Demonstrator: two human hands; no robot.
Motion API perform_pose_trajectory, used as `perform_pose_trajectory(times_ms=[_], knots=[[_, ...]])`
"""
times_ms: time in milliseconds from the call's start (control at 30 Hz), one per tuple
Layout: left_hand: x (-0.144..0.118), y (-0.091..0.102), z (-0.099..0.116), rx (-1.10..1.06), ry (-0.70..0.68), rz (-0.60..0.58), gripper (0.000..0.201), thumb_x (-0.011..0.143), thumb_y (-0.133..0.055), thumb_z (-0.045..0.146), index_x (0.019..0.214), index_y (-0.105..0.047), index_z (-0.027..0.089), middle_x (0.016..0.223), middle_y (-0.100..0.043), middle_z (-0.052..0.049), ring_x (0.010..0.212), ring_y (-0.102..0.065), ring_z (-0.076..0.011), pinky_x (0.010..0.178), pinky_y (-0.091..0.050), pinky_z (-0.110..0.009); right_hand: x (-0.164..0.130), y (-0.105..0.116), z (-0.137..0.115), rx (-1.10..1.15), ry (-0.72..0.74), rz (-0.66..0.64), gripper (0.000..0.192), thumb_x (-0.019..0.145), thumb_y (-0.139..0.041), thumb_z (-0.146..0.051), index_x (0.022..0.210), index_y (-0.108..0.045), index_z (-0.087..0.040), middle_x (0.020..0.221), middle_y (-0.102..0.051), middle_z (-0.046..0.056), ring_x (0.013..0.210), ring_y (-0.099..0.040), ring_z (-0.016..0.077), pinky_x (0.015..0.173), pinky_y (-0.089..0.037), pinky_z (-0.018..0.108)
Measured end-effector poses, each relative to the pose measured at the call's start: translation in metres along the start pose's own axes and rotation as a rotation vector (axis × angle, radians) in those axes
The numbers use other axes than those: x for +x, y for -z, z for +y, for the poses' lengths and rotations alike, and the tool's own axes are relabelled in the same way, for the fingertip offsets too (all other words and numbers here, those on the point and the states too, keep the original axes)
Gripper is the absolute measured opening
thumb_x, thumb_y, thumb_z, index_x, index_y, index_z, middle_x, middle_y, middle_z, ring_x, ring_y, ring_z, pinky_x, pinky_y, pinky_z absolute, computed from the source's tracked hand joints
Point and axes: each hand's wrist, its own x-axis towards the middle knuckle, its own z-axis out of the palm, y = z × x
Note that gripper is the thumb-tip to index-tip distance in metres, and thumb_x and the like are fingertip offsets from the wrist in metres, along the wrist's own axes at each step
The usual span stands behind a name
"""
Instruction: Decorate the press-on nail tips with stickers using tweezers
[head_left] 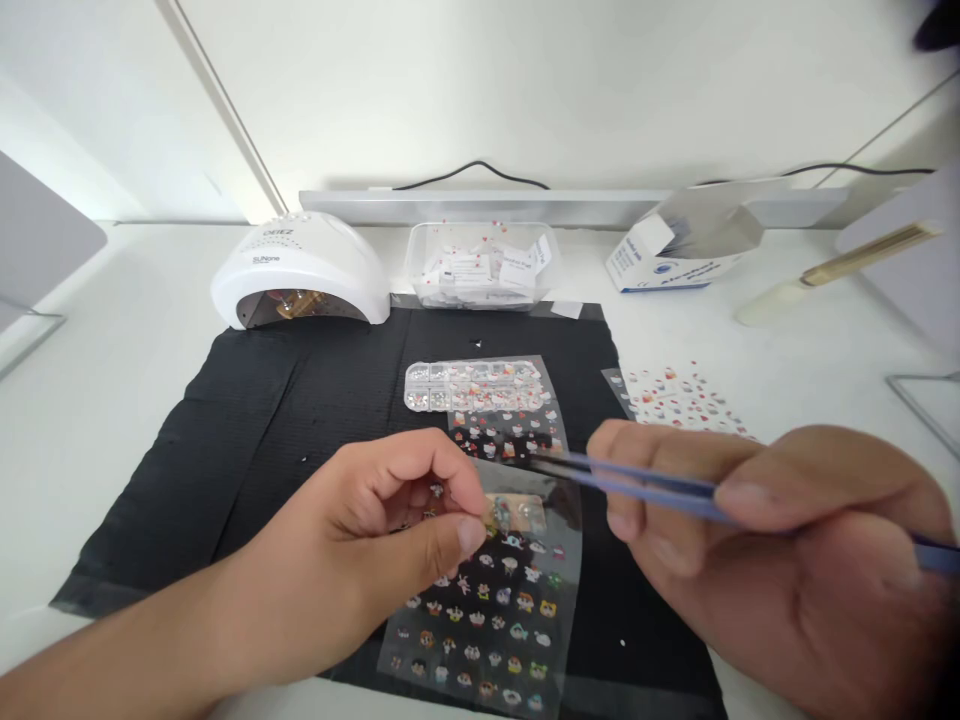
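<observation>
My left hand (pixel 397 520) is closed, thumb and forefinger pinching one end of a small, glossy fake nail (pixel 521 512) with coloured decoration. Blue tweezers (pixel 652 485) are gripped in my right hand (pixel 780 530), their tips slightly apart and pointing left, just above the nail; I cannot make out anything between them. Below both hands lies a clear sheet of small cartoon stickers (pixel 480 620). Beyond it is another clear sticker sheet (pixel 510 430) with red and white figures. A clear compartment box of tiny gems (pixel 427 385) is beside that sheet, partly overlapping it.
A black mat (pixel 247 440) covers the white table. At the back stand a white nail lamp (pixel 300 260), a clear tub of small packets (pixel 480 265) and an open alcohol pad box (pixel 682 245). To the right are a brush (pixel 840 275) and a white-backed sticker sheet (pixel 675 395).
</observation>
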Motion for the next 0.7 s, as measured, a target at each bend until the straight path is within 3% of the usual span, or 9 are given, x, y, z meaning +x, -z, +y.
perform_pose_trajectory(times_ms=[133,233,367,467,567,700], knots=[[0.000,0.002,-0.002,-0.026,-0.071,0.049,0.010,0.092,-0.065,0.025,0.083,-0.061,0.021,0.070,-0.057,0.002,0.064,-0.048,-0.0085,0.057,-0.040,-0.017,0.004,-0.007,0.010,-0.025,0.109,0.174,0.022,0.092,-0.060,-0.046,0.096,-0.077,-0.033,0.066,-0.075,0.001,0.062,-0.070,0.0228,0.074,-0.055,0.045],[0.000,0.003,-0.006,-0.035,-0.127,0.107,0.007,0.092,-0.066,0.026,0.086,-0.062,0.023,0.070,-0.058,0.003,0.065,-0.049,-0.0085,0.058,-0.041,-0.017,0.003,-0.012,0.018,-0.010,0.103,0.188,0.025,0.096,-0.052,-0.045,0.098,-0.074,-0.032,0.064,-0.076,0.000,0.066,-0.073,0.0243,0.086,-0.054,0.050],[0.001,0.003,-0.009,-0.005,-0.237,0.180,0.005,0.092,-0.065,0.023,0.088,-0.063,0.024,0.074,-0.057,0.003,0.067,-0.051,-0.0093,0.061,-0.043,-0.019,0.001,-0.012,0.027,0.047,0.147,0.201,0.016,0.092,-0.060,-0.047,0.085,-0.063,-0.032,0.096,-0.079,0.000,0.098,-0.071,0.0252,0.096,-0.050,0.052],[0.001,0.001,-0.010,0.078,-0.359,0.228,0.007,0.093,-0.064,0.019,0.088,-0.063,0.024,0.080,-0.057,0.002,0.071,-0.053,-0.0104,0.063,-0.044,-0.021,-0.001,-0.007,0.028,0.048,0.019,0.144,0.023,0.087,-0.068,-0.047,0.085,-0.052,-0.031,0.103,-0.075,0.000,0.105,-0.067,0.0238,0.093,-0.050,0.046],[0.001,-0.001,-0.012,0.183,-0.467,0.239,0.011,0.092,-0.062,0.014,0.093,-0.065,0.025,0.084,-0.057,0.000,0.075,-0.053,-0.0120,0.064,-0.044,-0.023,-0.004,-0.007,0.022,-0.015,-0.200,-0.023,0.037,0.079,-0.078,-0.039,0.083,-0.043,-0.028,0.096,-0.076,0.002,0.091,-0.066,0.0217,0.080,-0.052,0.039],[0.000,-0.003,-0.014,0.239,-0.497,0.213,0.014,0.091,-0.062,0.011,0.094,-0.065,0.024,0.085,-0.057,-0.001,0.080,-0.054,-0.0137,0.068,-0.044,-0.024,-0.008,-0.013,0.016,-0.168,-0.270,-0.093,0.036,0.079,-0.071,-0.017,0.077,-0.036,-0.027,0.081,-0.071,0.000,0.076,-0.062,0.0186,0.068,-0.051,0.034]])
